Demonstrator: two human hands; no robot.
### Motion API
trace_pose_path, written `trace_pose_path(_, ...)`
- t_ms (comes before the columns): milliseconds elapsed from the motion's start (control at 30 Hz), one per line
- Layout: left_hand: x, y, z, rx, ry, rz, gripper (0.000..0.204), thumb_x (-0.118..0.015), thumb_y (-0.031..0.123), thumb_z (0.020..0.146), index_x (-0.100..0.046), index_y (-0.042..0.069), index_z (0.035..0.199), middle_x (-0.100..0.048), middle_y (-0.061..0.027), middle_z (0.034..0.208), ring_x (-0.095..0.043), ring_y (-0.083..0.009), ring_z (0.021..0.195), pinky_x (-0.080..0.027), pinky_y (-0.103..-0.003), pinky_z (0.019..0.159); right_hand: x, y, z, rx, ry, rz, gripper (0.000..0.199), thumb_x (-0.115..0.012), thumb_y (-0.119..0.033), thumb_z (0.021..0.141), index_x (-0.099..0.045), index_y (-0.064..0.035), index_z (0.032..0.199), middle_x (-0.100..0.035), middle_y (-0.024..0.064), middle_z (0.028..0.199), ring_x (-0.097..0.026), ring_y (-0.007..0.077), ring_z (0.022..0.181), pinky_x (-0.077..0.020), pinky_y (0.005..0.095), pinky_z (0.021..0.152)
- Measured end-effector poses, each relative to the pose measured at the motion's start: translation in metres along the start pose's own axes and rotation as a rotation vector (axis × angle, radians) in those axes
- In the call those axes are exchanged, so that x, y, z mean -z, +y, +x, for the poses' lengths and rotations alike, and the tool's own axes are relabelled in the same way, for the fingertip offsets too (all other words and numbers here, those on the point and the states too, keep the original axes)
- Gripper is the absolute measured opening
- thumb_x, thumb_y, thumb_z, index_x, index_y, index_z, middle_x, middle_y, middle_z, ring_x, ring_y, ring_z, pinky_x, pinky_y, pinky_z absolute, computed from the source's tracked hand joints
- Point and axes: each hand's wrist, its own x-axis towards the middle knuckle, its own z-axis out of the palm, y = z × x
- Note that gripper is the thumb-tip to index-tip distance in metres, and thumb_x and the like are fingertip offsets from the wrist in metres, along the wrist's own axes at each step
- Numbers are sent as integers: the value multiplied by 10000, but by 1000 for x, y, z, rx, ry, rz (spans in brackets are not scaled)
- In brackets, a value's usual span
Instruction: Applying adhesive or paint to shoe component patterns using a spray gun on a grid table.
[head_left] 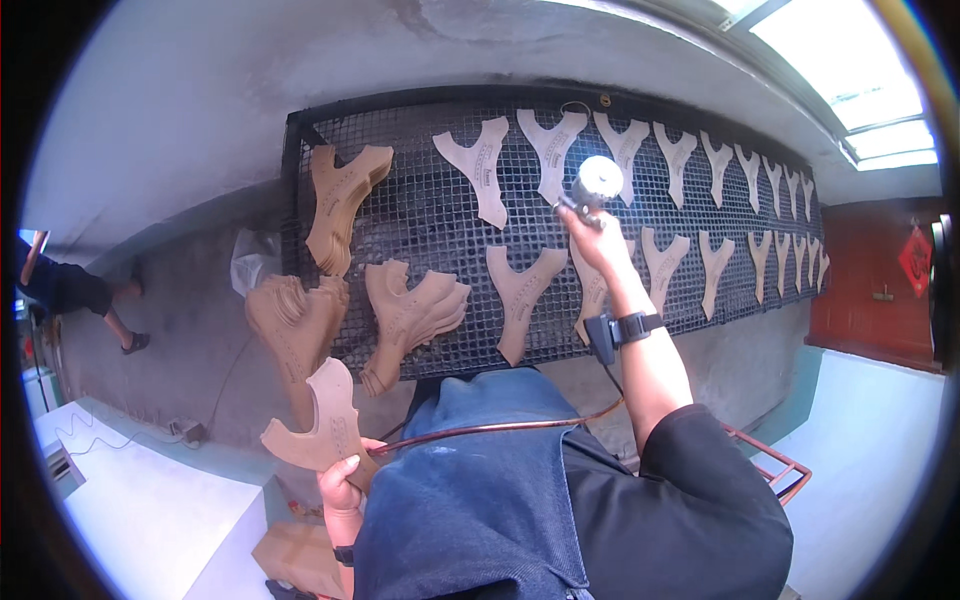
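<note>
My right hand grips a spray gun with a round silver cup, above the black mesh rack. Below my waist on the left, my left hand pinches a tan Y-shaped board piece by its stem. A brown hose runs across my blue apron, passing close by my left hand. Two rows of single Y-shaped pieces lie spread on the mesh, such as the pale one in the far row and the tan one in the near row. My right hand partly covers one near-row piece.
Stacks of Y-shaped pieces fill the left end of the mesh rack, and another stack overhangs its edge. A cardboard box sits at lower left. Another person's legs show at far left; a red door stands right.
</note>
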Motion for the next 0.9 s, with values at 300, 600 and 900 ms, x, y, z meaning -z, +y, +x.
trace_pose_path(300, -34, 14, 10, 24, 106, -39, 827, -645, 214, 689, -463, -113, 1426, -673, -232, 1190, -696, -343, 984, -547, -429, 952, 3, -48, 73, 145, 110, 168, 469, -688, -475, 968, -750, -18, 1053, -746, 138, 878, -703, 239, 835, -544, 368, 783)
trace_pose_path(600, -64, 16, 10, 45, 199, -41, 760, -639, 245, 686, -523, -122, 1342, -695, -226, 1107, -687, -345, 1008, -550, -425, 944, -38, -111, 111, 400, -62, 73, 502, -662, -532, 950, -760, -53, 1064, -757, 205, 917, -749, 368, 908, -582, 431, 822)
trace_pose_path(900, -78, 24, 11, 67, 259, -12, 609, -632, 265, 695, -635, -126, 1163, -716, -245, 1049, -708, -339, 951, -584, -420, 895, -36, -89, 136, 310, -111, -60, 501, -647, -526, 950, -755, -50, 1064, -751, 225, 932, -741, 391, 939, -583, 458, 833)
